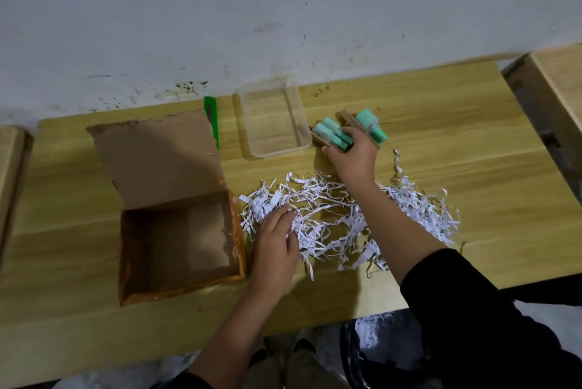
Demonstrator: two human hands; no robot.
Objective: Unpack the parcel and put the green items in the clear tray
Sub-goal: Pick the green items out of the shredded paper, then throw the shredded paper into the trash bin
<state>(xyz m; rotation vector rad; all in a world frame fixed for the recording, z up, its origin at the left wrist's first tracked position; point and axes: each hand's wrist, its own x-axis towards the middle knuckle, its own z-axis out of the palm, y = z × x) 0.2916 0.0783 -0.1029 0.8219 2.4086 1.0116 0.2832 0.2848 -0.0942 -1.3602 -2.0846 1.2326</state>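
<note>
**Green items gripped beside the tray**

Your right hand (351, 154), right of centre in the frame, is closed around a bundle of mint-green items (333, 133): short rounded cylinders with paler caps, set against brown cardboard pieces (346, 119). One more green piece sticks out on the far side of your fingers. The bundle sits just to the right of the clear tray (274, 119), near its lower right corner, and nothing green lies inside the tray.

Your left hand (277, 240) lies flat, fingers spread, on the left edge of a loose heap of white shredded paper (340, 224) strewn across the middle of the wooden table (456, 124). The open cardboard box (179, 243) stands at lower left with its flap folded back. A green utility knife (211, 121) lies between that flap and the tray.
</note>
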